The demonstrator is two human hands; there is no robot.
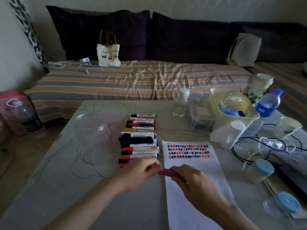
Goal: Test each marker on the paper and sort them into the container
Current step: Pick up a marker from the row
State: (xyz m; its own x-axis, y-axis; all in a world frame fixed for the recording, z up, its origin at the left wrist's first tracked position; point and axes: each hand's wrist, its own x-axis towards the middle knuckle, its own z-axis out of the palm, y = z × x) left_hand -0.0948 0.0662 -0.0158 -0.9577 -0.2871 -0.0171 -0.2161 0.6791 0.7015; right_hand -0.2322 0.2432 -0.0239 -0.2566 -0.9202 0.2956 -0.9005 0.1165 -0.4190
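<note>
Gripped by both hands low in view: left hand [141, 170] curled round one end of a pink marker [163, 171], right hand [191, 181] closed over the other, just at the near left edge of the paper [199, 188]. Blurred; cap on or off, impossible to tell. Left of that, clear container [93, 130], apparently holding nothing yet. Then the row of markers [139, 140], touching side by side. Risks, judged: a sudden cap release jerking an elbow into the row, rolling pens; ink smearing across the earlier test marks [188, 151].
</note>
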